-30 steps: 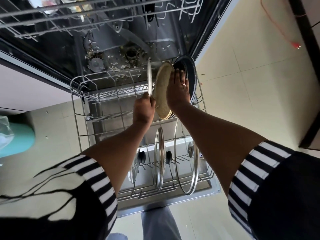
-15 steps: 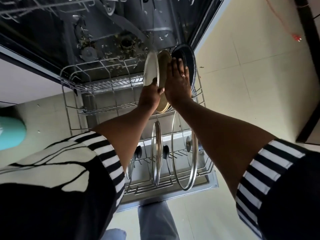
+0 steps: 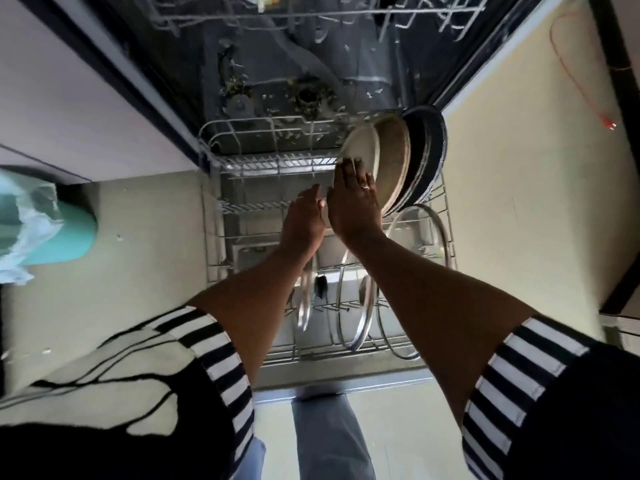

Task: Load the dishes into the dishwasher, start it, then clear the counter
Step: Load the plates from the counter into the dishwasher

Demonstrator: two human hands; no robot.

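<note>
The dishwasher's lower rack is pulled out over the open door. At its far right corner three plates stand on edge and lean together: a white plate, a tan plate and a dark plate. My right hand lies with straight fingers against the white plate's lower edge; its thumb is hidden. Just left of it, my left hand holds nothing and does not touch the plate. Several glass lids stand upright in the rack's near half, under my forearms.
The upper rack juts out at the top. A teal bin with a plastic liner stands on the floor at left. A red cord lies on the tiles at right, beside dark furniture. Food scraps litter the tub floor.
My left hand has let go of the white plate, which now leans on the tan plate. My right hand slid from the tan plate to the white one.
</note>
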